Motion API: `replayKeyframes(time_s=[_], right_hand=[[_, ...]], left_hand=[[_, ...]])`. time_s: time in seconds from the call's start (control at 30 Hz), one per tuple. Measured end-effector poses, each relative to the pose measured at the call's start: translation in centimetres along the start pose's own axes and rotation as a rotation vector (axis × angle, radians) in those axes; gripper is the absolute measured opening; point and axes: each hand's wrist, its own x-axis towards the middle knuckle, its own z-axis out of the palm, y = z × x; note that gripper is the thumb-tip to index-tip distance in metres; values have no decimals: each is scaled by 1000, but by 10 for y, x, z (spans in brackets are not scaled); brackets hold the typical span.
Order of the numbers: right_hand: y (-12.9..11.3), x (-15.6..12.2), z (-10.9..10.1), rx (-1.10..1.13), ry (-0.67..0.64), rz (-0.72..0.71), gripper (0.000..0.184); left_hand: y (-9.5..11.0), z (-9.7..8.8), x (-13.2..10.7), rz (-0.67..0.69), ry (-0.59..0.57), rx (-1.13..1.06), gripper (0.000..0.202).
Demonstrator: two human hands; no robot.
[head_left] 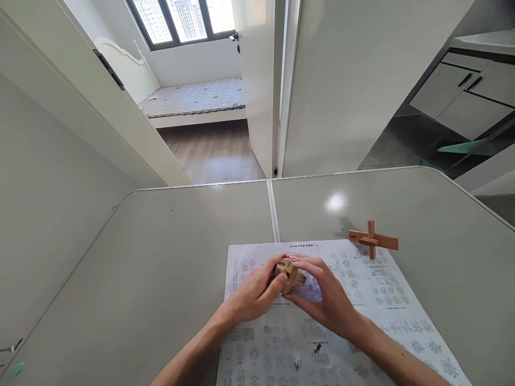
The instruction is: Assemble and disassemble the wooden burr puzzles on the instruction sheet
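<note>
Between my hands is a light wooden interlocking puzzle, a compact block of notched pieces, held a little above a printed sheet. My left hand wraps its left side, thumb across the front. On the other side my right hand has its fingertips at the top of the puzzle and its thumb underneath, gripping it from the right. Parts of the puzzle are hidden behind the fingers. The sheet carries rows of small line drawings and text.
A reddish wooden cross-shaped puzzle with a "2" on one arm stands at the sheet's upper right edge. The grey table has a seam down its middle. Beyond are an open door, a bed and cabinets.
</note>
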Motion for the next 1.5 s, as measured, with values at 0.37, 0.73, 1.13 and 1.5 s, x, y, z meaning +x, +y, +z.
replayKeyframes(time_s=[0.37,0.73,1.13,1.5], right_hand=[[1,3,-1,91,-23,75,60],[-1,8,-7,217,-75,284,14],[0,11,-10,373,-162,510,32],[1,15,-14,402,-300,460,42]], left_hand=[[4,-1,1,-16,-27,89,59],[0,-1,0,31,-67,38,63],[5,-3,-1,-2,-51,-14,48],[4,-2,-2,27,-30,-126,34]])
